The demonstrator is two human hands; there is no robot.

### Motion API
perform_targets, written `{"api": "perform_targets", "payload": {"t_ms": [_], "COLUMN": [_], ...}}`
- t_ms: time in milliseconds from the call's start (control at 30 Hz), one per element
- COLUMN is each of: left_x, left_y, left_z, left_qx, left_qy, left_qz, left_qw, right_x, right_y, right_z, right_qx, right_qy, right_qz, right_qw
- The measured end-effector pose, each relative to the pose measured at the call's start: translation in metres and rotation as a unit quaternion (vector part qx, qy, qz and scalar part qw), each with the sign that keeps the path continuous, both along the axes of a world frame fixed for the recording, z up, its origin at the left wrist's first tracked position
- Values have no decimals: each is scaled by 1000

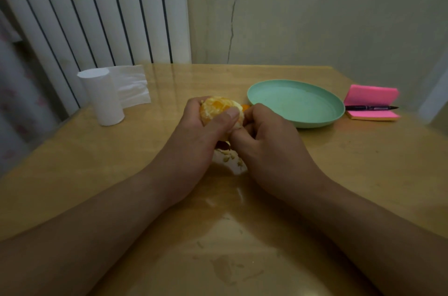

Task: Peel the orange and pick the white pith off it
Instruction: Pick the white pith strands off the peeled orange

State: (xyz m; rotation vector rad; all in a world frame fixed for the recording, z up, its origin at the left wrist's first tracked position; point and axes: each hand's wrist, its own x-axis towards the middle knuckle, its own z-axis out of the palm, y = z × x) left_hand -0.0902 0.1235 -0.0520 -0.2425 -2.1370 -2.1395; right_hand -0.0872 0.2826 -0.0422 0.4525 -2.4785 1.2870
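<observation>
My left hand cups the orange firmly; my right hand pinches peel at its side. I'd pull slowly, close to the fruit, without squeezing juice.

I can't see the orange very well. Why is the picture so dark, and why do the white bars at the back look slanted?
Head view: the room light is dim, so the orange looks dull and slightly soft; the glossy table shows pale glare patches near the bottom; the wide-angle lens makes the white bars fan outward.
</observation>
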Motion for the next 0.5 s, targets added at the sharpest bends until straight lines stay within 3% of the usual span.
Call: {"api": "perform_targets", "payload": {"t_ms": [100,333,500], "left_x": [0,-2,-2], "left_y": [1,-8,-10], "left_z": [0,6,5], "left_qx": [0,94,96], "left_qy": [7,-28,-28], "left_qz": [4,-11,-22], "left_qw": [1000,995,995], "right_x": [1,0,-2], "right_y": [-1,7,9], "right_z": [0,3,1], "right_qx": [-19,-3,-6], "right_qy": [7,-48,-48], "right_qz": [2,91,102], "right_qw": [1000,995,994]}}
